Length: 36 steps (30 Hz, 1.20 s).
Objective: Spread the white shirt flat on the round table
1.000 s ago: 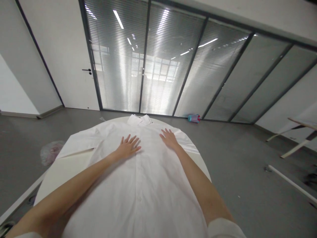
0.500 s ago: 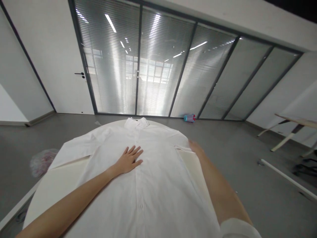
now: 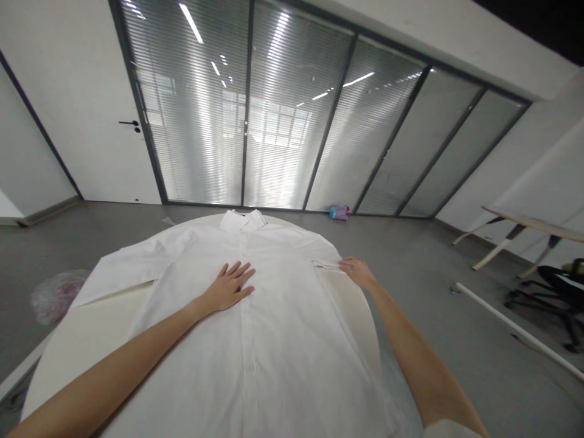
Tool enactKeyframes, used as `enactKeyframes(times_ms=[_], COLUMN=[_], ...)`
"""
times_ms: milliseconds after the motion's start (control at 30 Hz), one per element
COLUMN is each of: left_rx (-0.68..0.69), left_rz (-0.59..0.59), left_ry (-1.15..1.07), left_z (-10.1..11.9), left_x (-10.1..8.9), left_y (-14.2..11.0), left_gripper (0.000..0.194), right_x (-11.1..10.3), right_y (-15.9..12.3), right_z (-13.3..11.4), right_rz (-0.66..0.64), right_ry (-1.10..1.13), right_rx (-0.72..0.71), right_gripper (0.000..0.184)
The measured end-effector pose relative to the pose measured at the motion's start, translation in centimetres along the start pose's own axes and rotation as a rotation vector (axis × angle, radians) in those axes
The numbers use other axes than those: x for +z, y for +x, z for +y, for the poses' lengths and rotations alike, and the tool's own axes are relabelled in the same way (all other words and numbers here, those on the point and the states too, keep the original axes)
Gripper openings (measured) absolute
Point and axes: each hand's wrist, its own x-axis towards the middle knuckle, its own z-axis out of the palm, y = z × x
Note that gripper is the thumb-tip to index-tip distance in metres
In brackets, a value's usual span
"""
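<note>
A white button-up shirt (image 3: 274, 316) lies spread front-up on a round white table (image 3: 351, 310), collar at the far side. My left hand (image 3: 228, 286) rests flat on the shirt's chest, fingers stretched out, just left of the button line. My right hand (image 3: 358, 271) is at the table's right edge, fingers pinched on the shirt's right sleeve (image 3: 326, 261), which is drawn in against the body. The left sleeve (image 3: 118, 274) lies spread out toward the left.
Grey floor surrounds the table. A crumpled plastic bag (image 3: 55, 292) lies on the floor at left. A blue and pink bottle (image 3: 340, 212) lies by the glass wall with blinds. A tilted desk (image 3: 524, 231), a white bar (image 3: 511, 325) and a black chair (image 3: 556, 292) are at right.
My right hand left the shirt's chest, moved to the right edge and took hold of the right sleeve. My left hand stayed flat on the chest. The camera turned slightly right.
</note>
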Motion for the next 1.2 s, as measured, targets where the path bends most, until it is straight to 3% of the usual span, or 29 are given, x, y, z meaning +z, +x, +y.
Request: enactKeyframes(times_ms=[167, 333, 567, 767, 933, 1033, 1200], left_rx=[-0.001, -0.001, 0.008, 0.014, 0.008, 0.007, 0.009], left_rz=[0.004, 0.006, 0.007, 0.004, 0.001, -0.005, 0.005], left_ry=[-0.003, 0.0, 0.016, 0.016, 0.02, 0.017, 0.013], left_z=[0.1, 0.1, -0.1, -0.1, 0.0, 0.0, -0.1], left_x=[-0.1, -0.1, 0.0, 0.1, -0.1, -0.1, 0.0], left_y=[-0.1, -0.1, 0.0, 0.0, 0.0, 0.0, 0.0], left_gripper=[0.064, 0.065, 0.064, 0.064, 0.065, 0.065, 0.065], right_x=[-0.4, -0.1, -0.5, -1.8, -1.6, -1.0, -0.7], right_y=[-1.2, -1.5, -0.5, 0.0, 0.2, 0.5, 1.4], right_z=[-1.5, -3.8, -4.0, -4.2, -4.6, -5.2, -6.0], right_rz=[0.073, 0.157, 0.141, 0.183, 0.073, 0.098, 0.125], right_ry=[-0.147, -0.432, -0.368, -0.346, -0.334, -0.362, -0.471], right_rx=[0.013, 0.139, 0.369, 0.444, 0.526, 0.503, 0.27], right_gripper=[0.032, 0.038, 0.028, 0.038, 0.028, 0.028, 0.028])
